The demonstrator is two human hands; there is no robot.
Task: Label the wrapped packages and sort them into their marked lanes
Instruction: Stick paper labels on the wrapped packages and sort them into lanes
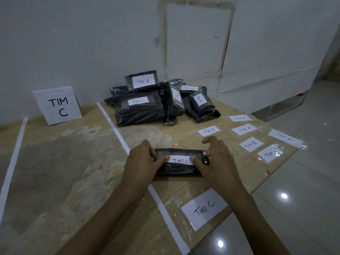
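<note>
Both hands are on one black wrapped package lying flat near the worktop's front. The left hand curls round the package's left end, its thumb flat on the left end of a white label reading "TIM C". The right hand presses its thumb on the label's right end with the forefinger lifted. Whether its other fingers grip the package cannot be told, since the hand hides that end. A white strip runs under the left hand, so whether strip and package touch is hidden. To the right lie loose labels, one crumpled and partly unreadable, and a bigger "TIM C" slip lies near the front edge. Further back sits a pile of labelled packages, several with their writing too small to read. A standing "TIM C" sign marks the left lane.
</note>
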